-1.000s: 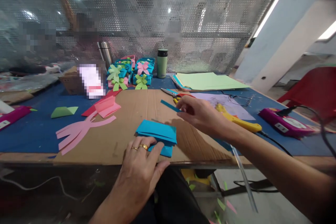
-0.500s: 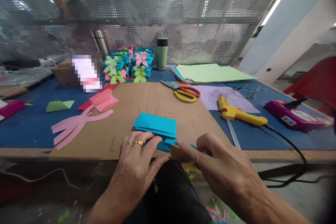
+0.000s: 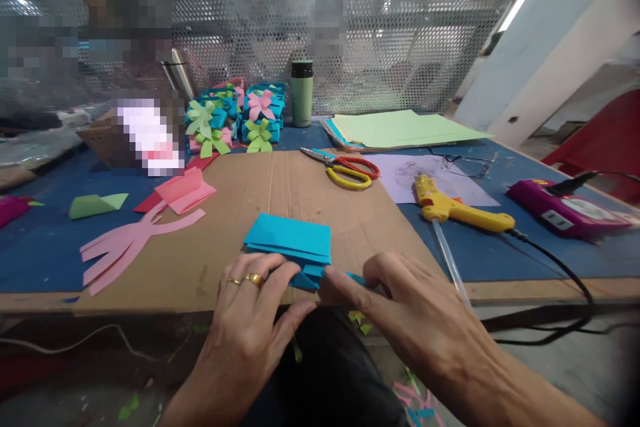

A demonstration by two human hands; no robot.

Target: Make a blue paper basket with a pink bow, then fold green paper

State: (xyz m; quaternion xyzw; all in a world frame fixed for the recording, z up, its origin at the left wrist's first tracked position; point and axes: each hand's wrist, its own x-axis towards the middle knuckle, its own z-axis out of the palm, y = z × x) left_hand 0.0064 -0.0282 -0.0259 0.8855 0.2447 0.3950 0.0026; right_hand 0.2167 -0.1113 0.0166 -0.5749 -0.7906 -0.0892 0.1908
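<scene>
A folded blue paper piece (image 3: 290,235) lies on the cardboard sheet near the front edge of the table. My left hand (image 3: 257,303), with gold rings, presses the near edge of this paper, its fingers bent and close together. A narrow blue paper strip (image 3: 356,278) sticks out to the right of the folds. My right hand (image 3: 400,300) has its curled fingers around that strip, and its index fingertip touches the right end of the folded part. Its thumb is mostly hidden.
On the cardboard (image 3: 250,193) lie scissors (image 3: 345,170) and pink paper cutouts (image 3: 135,240). To the right are a yellow glue gun (image 3: 450,210) with its cord, a purple power strip (image 3: 565,210) and stacked paper sheets (image 3: 405,130). Behind stand paper flower pieces (image 3: 260,117) and a green bottle (image 3: 301,93).
The view has shifted slightly. Both hands stay at the blue paper; more of the blue strip now shows beside my right index finger.
</scene>
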